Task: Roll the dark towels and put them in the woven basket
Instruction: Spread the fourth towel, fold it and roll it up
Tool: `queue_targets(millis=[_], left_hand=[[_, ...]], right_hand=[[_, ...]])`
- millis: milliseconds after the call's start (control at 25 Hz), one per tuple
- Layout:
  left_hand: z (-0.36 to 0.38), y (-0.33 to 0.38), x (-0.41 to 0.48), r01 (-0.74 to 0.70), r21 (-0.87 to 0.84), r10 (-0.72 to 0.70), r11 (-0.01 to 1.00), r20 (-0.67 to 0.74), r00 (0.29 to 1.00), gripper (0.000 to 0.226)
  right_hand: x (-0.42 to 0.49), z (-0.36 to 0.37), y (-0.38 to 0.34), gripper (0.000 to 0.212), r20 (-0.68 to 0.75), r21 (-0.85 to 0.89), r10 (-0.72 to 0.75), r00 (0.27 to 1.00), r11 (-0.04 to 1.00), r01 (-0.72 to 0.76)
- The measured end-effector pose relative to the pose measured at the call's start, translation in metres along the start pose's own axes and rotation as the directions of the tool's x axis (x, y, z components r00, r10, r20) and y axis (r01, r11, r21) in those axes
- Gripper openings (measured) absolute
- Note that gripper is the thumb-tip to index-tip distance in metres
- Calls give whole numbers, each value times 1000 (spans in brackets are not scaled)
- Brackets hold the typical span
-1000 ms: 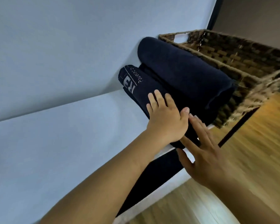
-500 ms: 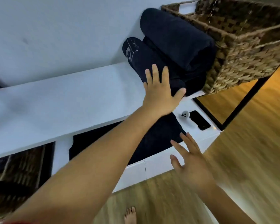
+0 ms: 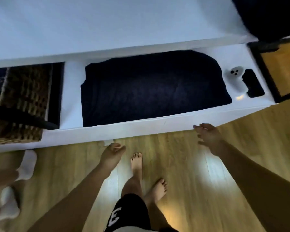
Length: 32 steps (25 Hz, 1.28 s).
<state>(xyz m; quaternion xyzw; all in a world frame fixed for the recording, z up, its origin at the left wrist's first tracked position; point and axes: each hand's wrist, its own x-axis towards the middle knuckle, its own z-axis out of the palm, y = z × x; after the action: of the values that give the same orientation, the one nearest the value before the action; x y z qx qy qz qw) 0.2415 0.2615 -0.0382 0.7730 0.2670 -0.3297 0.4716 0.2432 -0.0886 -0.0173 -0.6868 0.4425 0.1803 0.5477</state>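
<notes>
Eyes on the dark towel (image 3: pixel 151 87): it lies folded flat, not yet rolled, in the middle of the low white shelf (image 3: pixel 72 97), its long axis running left to right along the shelf. That is the relation that matters. The towel sits ahead of both hands, past the shelf's front lip, and its span falls roughly between them.

The right hand (image 3: pixel 208 137) looks the nearer one, fingertips right at the lower edge of the front panel and opposite the towel's right part. The left hand (image 3: pixel 113 152) hangs a little lower over the wooden floor (image 3: pixel 182 164), just short of the panel and opposite the towel's left half.

Fingers next. The left hand's are loosely curled around nothing. The right hand's are relaxed and slightly spread, with nothing in them either. Both forearms reach forward and down, the left from the lower left, the right from the lower right.

My read is that the next move is a reach over the lip, one hand to each half of the towel.

Further out, a woven basket (image 3: pixel 22 101) stands in the shelf's left compartment, well apart from the towel. A white controller (image 3: pixel 234 79) and a black phone (image 3: pixel 253 83) lie just beside the towel's right end. A dark bulk (image 3: pixel 271 17) fills the top right corner, too blurred to name. Bare feet (image 3: pixel 136 163) stand between the arms.
</notes>
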Motion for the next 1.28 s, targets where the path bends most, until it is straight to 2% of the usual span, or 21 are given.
queue_targets(millis=[40,120,160,240,400,520,640,720,760,840,920,960,1000,1080,1120,1240,1280], left_hand=[[-8,3,17,54,-177,-56,983,-8,998,28],[-22,18,47,160,-506,-168,847,30,985,38],[-28,27,61,196,-606,-205,771,54,977,48],[-37,36,94,238,-695,-269,679,67,961,65],[-40,40,135,236,-663,-344,710,-35,938,63],[-42,31,140,210,-706,-338,676,-45,940,44],[-48,26,127,154,-690,-337,708,-138,931,25],[-54,20,120,102,-726,-372,680,-222,901,18],[-59,14,117,69,-759,-393,648,-255,883,17],[-71,-3,112,18,-830,-442,557,-278,853,21],[-88,-21,109,-6,-893,-467,450,-241,851,29],[-96,-26,109,-14,-912,-472,411,-226,852,32],[-103,-29,110,-18,-916,-469,400,-222,855,35],[-115,-32,114,-4,-898,-472,440,-235,850,39],[-121,-35,114,9,-895,-477,445,-229,848,39],[-142,-42,100,5,-915,-451,404,-194,871,36],[-150,-41,91,4,-908,-423,420,-192,886,36]], right_hand=[[15,3,-3,43,-22,65,58,998,996,-56],[40,8,-20,41,-42,172,147,988,975,-138],[51,11,-31,42,-37,219,189,981,960,-177],[81,25,-49,47,-20,306,276,961,917,-257],[120,52,-59,34,-85,481,424,902,810,-336],[125,54,-39,19,-82,524,413,907,792,-313],[114,58,-26,24,-22,602,392,920,740,-301],[114,54,-33,25,-27,709,382,924,659,-251],[117,53,-39,33,-19,716,392,920,647,-261],[118,47,-45,45,-67,636,437,897,711,-299],[118,52,-43,50,-46,586,442,896,738,-334],[115,57,-39,51,-9,610,431,902,717,-337],[113,60,-31,52,24,667,430,902,666,-335],[107,59,-13,49,92,764,428,899,548,-340],[103,55,-6,44,80,774,425,902,543,-325],[91,28,-1,25,-8,754,351,936,618,-225],[85,13,-4,19,-15,746,323,946,634,-204]])
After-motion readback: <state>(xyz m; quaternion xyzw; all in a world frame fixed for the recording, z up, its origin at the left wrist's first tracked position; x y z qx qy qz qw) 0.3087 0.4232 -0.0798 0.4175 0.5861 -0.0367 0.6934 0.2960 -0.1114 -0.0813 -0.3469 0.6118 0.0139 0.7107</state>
